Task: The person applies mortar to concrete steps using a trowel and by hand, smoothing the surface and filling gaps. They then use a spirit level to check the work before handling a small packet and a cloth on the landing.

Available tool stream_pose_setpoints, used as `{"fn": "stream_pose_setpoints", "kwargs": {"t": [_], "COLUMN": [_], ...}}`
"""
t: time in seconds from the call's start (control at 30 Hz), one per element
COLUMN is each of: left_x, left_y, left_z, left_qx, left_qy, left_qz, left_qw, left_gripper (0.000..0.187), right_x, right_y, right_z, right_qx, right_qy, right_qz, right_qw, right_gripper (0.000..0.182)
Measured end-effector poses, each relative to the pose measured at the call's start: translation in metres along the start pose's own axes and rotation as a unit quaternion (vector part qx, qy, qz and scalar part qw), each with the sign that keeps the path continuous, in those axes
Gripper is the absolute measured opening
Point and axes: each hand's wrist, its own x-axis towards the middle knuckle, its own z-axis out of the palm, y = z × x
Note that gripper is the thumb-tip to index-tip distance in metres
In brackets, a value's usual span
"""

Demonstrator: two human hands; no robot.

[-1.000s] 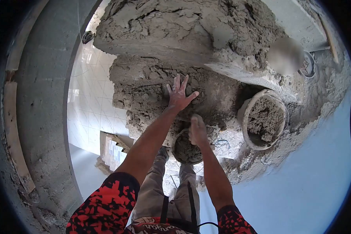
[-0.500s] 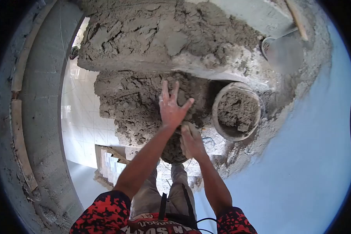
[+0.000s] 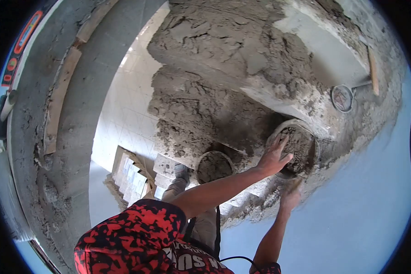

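My left hand (image 3: 274, 159) reaches over the left rim of a bucket (image 3: 316, 153), fingers spread. Grey wet mortar (image 3: 299, 141) lies inside that bucket, just beyond my fingertips. Below the bucket's near edge is my right hand (image 3: 290, 197), closed, with a pale tan edge showing at its fingers; what it grips cannot be made out. A second mortar-filled bucket (image 3: 233, 168) stands to the left, close to my feet and below my left forearm. Rough mortar (image 3: 182, 98) covers the step beside both buckets.
Higher up, another step (image 3: 205, 39) bears thick mortar. A small round container (image 3: 342, 98) and a wooden-handled tool (image 3: 373, 73) lie at upper right. The blue wall (image 3: 351, 192) borders the right; a curved concrete edge (image 3: 91, 77) borders the left, with a lower flight of steps (image 3: 132, 176) beneath.
Both hands have moved right, from the mortar-covered step and near bucket to the right bucket. My view has turned, and the near bucket now shows more fully.
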Motion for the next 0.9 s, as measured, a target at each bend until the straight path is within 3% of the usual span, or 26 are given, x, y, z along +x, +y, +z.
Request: {"fn": "stream_pose_setpoints", "kwargs": {"t": [0.07, 0.13, 0.17, 0.2, 0.23, 0.27, 0.3, 0.33, 0.37, 0.4, 0.43, 0.5, 0.57, 0.6, 0.7, 0.83, 0.9], "left_x": [-0.024, -0.047, -0.057, -0.065, -0.071, -0.080, -0.084, -0.091, -0.084, -0.093, -0.101, -0.117, -0.138, -0.149, -0.175, -0.177, -0.175], "left_y": [-0.028, -0.067, -0.090, -0.122, -0.158, -0.269, -0.278, -0.295, -0.204, -0.249, -0.258, -0.244, -0.235, -0.235, -0.249, -0.243, -0.247], "left_z": [-0.034, -0.073, -0.091, -0.106, -0.116, -0.116, -0.132, -0.154, -0.178, -0.186, -0.199, -0.218, -0.232, -0.237, -0.232, -0.227, -0.227], "left_qx": [-0.064, -0.048, -0.021, 0.010, 0.100, 0.166, -0.066, 0.021, 0.027, -0.013, -0.063, -0.117, -0.172, -0.162, -0.158, -0.220, -0.234], "left_qy": [0.023, 0.065, 0.083, 0.126, 0.157, 0.126, 0.185, 0.111, 0.168, 0.179, 0.171, 0.166, 0.167, 0.157, 0.134, 0.134, 0.150], "left_qz": [-0.009, -0.071, -0.114, -0.128, -0.191, -0.130, -0.187, -0.179, -0.333, -0.252, -0.284, -0.287, -0.289, -0.310, -0.354, -0.392, -0.393], "left_qw": [0.998, 0.994, 0.990, 0.984, 0.964, 0.969, 0.962, 0.977, 0.927, 0.951, 0.941, 0.936, 0.927, 0.924, 0.912, 0.883, 0.876], "left_gripper": [0.062, 0.056, 0.054, 0.052, 0.049, 0.049, 0.048, 0.045, 0.039, 0.036, 0.037, 0.036, 0.034, 0.034, 0.033, 0.034, 0.034], "right_x": [-0.016, -0.024, -0.041, -0.044, -0.048, -0.054, -0.050, -0.049, -0.042, -0.033, -0.023, -0.004, 0.017, 0.012, -0.027, -0.053, -0.042], "right_y": [-0.022, -0.041, -0.064, -0.088, -0.094, -0.095, -0.107, -0.131, -0.139, -0.147, -0.154, -0.175, -0.178, -0.192, -0.260, -0.251, -0.231], "right_z": [-0.017, -0.023, -0.031, -0.034, -0.001, 0.030, 0.061, 0.070, 0.103, 0.131, 0.152, 0.179, 0.268, 0.264, 0.213, 0.180, 0.215], "right_qx": [0.068, 0.200, 0.201, 0.338, 0.369, 0.210, 0.275, 0.333, 0.317, 0.326, 0.334, 0.214, 0.284, 0.282, 0.283, 0.288, 0.232], "right_qy": [0.038, 0.124, 0.057, -0.148, -0.109, -0.072, -0.185, -0.164, -0.113, -0.085, -0.057, 0.005, 0.050, 0.055, -0.075, -0.167, 0.051], "right_qz": [-0.008, -0.100, -0.062, 0.095, -0.029, -0.168, -0.095, -0.079, -0.095, -0.067, -0.040, -0.057, -0.028, -0.023, 0.016, -0.059, -0.166], "right_qw": [0.997, 0.967, 0.976, 0.925, 0.923, 0.960, 0.939, 0.925, 0.937, 0.939, 0.940, 0.975, 0.957, 0.958, 0.956, 0.941, 0.957], "right_gripper": [0.059, 0.056, 0.050, 0.048, 0.050, 0.052, 0.053, 0.054, 0.055, 0.054, 0.054, 0.054, 0.043, 0.043, 0.045, 0.047, 0.048]}}
